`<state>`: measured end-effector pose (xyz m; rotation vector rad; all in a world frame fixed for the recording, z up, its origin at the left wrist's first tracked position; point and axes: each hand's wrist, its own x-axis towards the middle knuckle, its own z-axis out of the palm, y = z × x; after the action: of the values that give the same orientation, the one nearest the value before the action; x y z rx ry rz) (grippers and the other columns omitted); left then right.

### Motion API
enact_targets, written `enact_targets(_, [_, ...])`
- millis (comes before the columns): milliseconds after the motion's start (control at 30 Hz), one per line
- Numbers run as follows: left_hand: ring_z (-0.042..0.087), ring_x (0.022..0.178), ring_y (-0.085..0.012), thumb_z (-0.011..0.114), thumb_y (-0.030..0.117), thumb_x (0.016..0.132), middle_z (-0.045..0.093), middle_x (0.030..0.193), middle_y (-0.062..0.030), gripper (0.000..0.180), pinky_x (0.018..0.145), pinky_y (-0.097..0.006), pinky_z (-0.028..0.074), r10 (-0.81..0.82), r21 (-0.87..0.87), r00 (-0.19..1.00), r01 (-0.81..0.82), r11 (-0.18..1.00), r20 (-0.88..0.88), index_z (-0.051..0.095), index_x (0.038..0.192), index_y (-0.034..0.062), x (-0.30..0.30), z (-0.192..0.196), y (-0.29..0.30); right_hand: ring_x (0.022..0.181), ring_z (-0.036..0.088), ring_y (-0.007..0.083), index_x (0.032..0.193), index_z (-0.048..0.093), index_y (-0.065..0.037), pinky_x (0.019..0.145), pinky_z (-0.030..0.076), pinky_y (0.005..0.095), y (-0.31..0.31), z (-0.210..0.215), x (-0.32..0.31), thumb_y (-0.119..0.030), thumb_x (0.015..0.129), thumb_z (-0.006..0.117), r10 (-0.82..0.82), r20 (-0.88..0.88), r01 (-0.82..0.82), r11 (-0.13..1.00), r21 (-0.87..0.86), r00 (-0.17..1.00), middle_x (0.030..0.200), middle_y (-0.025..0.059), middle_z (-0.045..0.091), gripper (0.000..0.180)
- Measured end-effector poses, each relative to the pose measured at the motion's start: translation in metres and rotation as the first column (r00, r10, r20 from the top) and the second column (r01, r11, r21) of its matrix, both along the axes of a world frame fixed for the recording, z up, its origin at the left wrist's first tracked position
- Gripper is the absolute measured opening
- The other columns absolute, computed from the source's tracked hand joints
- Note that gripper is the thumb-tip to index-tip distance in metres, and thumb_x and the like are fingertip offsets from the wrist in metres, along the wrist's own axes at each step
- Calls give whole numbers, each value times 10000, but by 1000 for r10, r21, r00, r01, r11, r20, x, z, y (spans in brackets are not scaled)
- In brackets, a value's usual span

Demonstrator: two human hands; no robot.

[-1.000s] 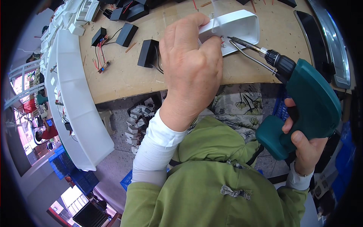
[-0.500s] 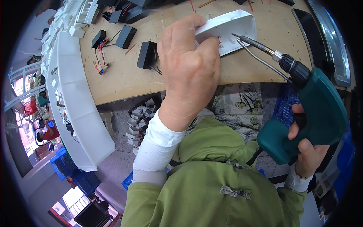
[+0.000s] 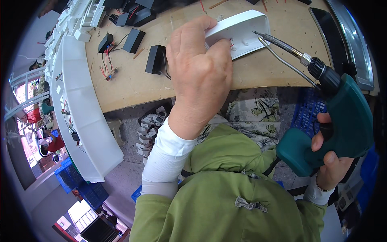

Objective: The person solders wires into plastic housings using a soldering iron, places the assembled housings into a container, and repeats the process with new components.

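Note:
My left hand (image 3: 199, 68) is closed on the near-left edge of a white plastic housing (image 3: 253, 25), thumb inside and fingers over its rim. The housing is tilted with its hollow side toward me; small pegs and a bit of red wire show in it. My right hand (image 3: 335, 171) is wrapped round the grip of a green soldering gun (image 3: 350, 117), a finger at its black trigger. The gun's pointed tip and curved metal feed tube reach to the housing's right part; I cannot tell whether they touch it. Left of my left hand stands a black box (image 3: 153, 60) with a cable.
More black boxes (image 3: 134, 40) and a small wired circuit board (image 3: 111, 74) lie on the brown worktop (image 3: 133, 86). A long white tray (image 3: 86, 109) runs along the left. Blue crates (image 3: 308, 111) stand below the table. A dark flat panel (image 3: 328, 36) lies at the right.
The soldering gun has shifted slightly right, its tip a little higher and further right. My left hand and the white housing have moved slightly left.

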<state>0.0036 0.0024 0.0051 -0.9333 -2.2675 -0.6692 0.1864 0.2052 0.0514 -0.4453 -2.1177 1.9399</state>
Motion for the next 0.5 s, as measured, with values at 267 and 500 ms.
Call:
enact_targets(267, [511, 901, -289, 643, 41, 590, 553, 990, -124, 75, 739, -369, 397, 3, -2, 1000, -3, 1000, -20, 628, 662, 27, -1, -1, 1, 637, 548, 123, 1256, 352, 84, 507, 420, 212, 1, 0, 0, -379, 718, 713, 8, 0, -8, 1000, -4, 1000, 1090, 218, 519, 796])
enact_targets(500, [505, 907, -287, 650, 46, 590, 546, 996, -116, 81, 745, -369, 395, 7, -20, 1000, -7, 1000, -12, 630, 666, 27, 0, 1, 0, 660, 595, 172, 1235, 371, 135, 574, 488, 242, -2, 7, -3, -304, 631, 799, -69, 44, 73, 992, -107, 997, 1070, 272, 556, 861])
